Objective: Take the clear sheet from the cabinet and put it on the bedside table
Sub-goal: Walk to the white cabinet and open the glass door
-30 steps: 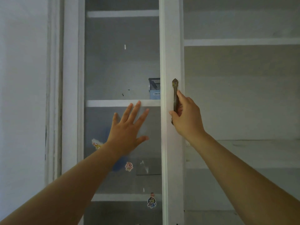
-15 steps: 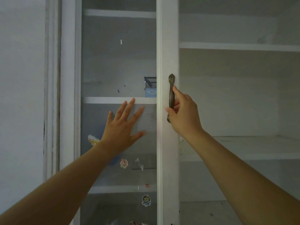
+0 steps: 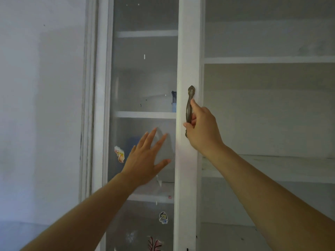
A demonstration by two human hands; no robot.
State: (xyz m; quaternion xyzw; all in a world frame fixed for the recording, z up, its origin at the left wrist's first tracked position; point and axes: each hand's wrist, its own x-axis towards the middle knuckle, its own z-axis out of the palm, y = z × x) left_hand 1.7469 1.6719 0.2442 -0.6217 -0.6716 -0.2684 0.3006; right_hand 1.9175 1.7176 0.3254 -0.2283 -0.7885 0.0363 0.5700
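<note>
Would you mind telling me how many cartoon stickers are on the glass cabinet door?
2 clear: one sticker left of the left hand, another lower down. Fainter marks near the bottom edge may be more.

cartoon stickers [image 3: 163,217], white wall [image 3: 41,105] — dim

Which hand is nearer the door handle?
Right. The right hand grips the handle; the left hand is spread open at the glass pane, left of it.
</note>
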